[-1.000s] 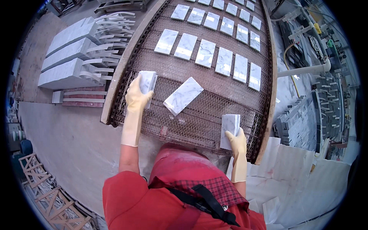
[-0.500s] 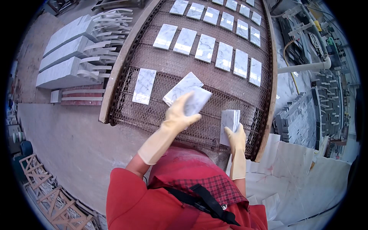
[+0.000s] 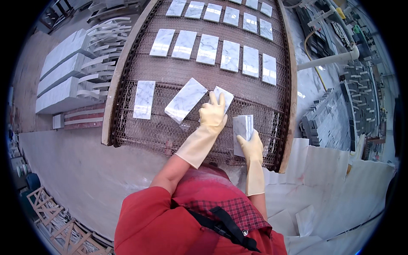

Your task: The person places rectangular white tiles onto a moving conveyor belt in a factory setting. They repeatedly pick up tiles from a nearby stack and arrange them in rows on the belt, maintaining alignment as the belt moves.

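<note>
White, grey-veined marble tiles lie on a wire-mesh conveyor belt [image 3: 170, 138] in front of me. My left hand [image 3: 212, 114], in a cream rubber glove, is over one tile [image 3: 225, 94], two fingers stretched along its face and the rest about its sides. Much of that tile is hidden beneath the glove. Just left of it a slanted tile [image 3: 185, 100] rests on the mesh, and farther left lies a single straight tile [image 3: 144, 100]. My right hand [image 3: 250, 146], gloved too, grips a small upright stack of tiles [image 3: 241, 131] near the belt's front right.
Rows of tiles [image 3: 207, 49] cover the belt farther away. A wooden side rail [image 3: 111, 106] bounds it on the left, another [image 3: 291, 106] on the right. Strapped slab stacks [image 3: 63, 70] stand at left. A white pipe [image 3: 329, 61] and grey mosaic sheets [image 3: 333, 123] are at right.
My left hand has brought its tile down beside the slanted one, turning so the fingers point away from me. My right hand still holds the stack. The whole view has shifted slightly.
</note>
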A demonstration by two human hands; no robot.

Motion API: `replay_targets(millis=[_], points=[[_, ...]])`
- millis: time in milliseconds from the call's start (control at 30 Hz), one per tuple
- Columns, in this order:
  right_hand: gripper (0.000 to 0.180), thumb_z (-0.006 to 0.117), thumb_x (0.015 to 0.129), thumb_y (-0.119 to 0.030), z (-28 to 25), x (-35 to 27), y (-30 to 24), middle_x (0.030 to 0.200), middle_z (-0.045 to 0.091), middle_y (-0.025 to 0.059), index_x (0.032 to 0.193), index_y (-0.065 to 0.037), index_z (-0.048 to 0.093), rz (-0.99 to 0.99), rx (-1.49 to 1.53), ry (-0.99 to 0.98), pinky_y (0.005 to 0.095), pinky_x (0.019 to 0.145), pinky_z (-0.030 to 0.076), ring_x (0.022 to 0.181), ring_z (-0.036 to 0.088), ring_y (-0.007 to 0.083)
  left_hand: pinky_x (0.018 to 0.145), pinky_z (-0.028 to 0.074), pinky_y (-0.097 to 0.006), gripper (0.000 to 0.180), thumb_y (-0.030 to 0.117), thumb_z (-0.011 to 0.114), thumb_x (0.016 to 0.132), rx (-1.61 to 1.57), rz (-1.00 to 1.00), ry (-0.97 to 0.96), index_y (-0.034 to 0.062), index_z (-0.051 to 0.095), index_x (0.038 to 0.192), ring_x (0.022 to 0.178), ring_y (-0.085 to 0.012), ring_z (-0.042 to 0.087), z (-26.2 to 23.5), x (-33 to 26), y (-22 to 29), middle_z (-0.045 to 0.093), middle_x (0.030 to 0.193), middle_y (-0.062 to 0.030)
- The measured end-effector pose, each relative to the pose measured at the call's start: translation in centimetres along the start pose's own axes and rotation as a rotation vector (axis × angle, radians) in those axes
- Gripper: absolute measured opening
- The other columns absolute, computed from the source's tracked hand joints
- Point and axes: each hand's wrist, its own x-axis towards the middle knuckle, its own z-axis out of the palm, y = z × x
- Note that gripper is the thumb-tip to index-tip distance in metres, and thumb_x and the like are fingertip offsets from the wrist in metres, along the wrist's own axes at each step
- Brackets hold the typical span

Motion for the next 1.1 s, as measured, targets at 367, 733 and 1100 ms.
replay_targets(millis=[367,733,1100], points=[[0.065,0.084,0.092,-0.034,-0.6,0.0,-0.5,0.138,0.073,0.0228,0.147,-0.008,0.061,0.045,0.000,-0.058,0.0480,0.113,0.052,0.131,0.069,0.0410,0.117,0.047,-0.063,0.105,0.031,0.094,0.080,0.064,0.017,-0.101,0.0160,0.037,0.168,0.141,-0.0452,0.057,-5.8,0.3,-11.0,0.043,0.171,-0.0208],[0.066,0.083,0.092,-0.034,-0.6,0.1,-0.1,0.141,0.072,0.0224,0.149,-0.009,0.060,0.035,0.033,-0.063,0.0479,0.114,0.051,0.133,0.067,0.0406,0.106,0.060,-0.051,0.116,0.018,0.092,0.072,-0.121,-0.101,-0.173,0.0178,0.033,0.172,0.123,-0.0440,0.069,-5.4,1.6,-11.5,0.046,0.169,-0.0210],[0.065,0.084,0.092,-0.036,0.0,0.7,0.9,0.138,0.073,0.0228,0.146,-0.009,0.062,0.009,-0.003,-0.023,0.0478,0.113,0.052,0.131,0.068,0.0415,0.128,0.043,-0.045,0.124,0.010,0.097,0.067,-0.822,-0.433,0.007,0.0168,0.033,0.173,0.151,-0.0371,0.053,-7.9,-4.3,-14.4,0.051,0.164,-0.0209]])
